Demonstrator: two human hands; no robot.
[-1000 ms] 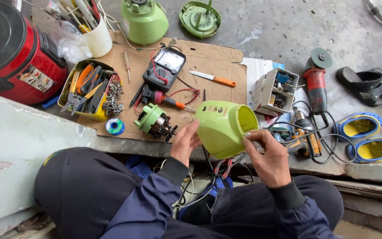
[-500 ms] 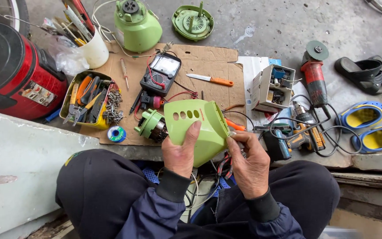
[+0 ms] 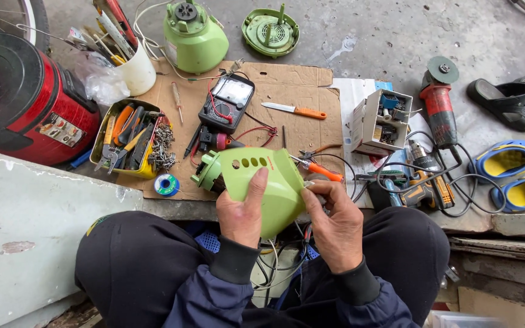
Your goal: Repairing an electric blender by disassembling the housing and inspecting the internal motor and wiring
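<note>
Your left hand point(image 3: 242, 214) and right hand point(image 3: 334, 220) both grip the green plastic shell point(image 3: 267, 185) tight, holding it over your lap, just in front of the cardboard sheet point(image 3: 287, 79).

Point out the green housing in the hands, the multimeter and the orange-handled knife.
green housing point(image 3: 262, 182), head view, on its curved side wall below the row of holes.
multimeter point(image 3: 227, 100), head view, on its dark body below the display.
orange-handled knife point(image 3: 308, 112), head view, on its orange handle.

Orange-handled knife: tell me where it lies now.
The orange-handled knife lies on the brown cardboard sheet, right of the black multimeter, left of the open white parts box.
</note>
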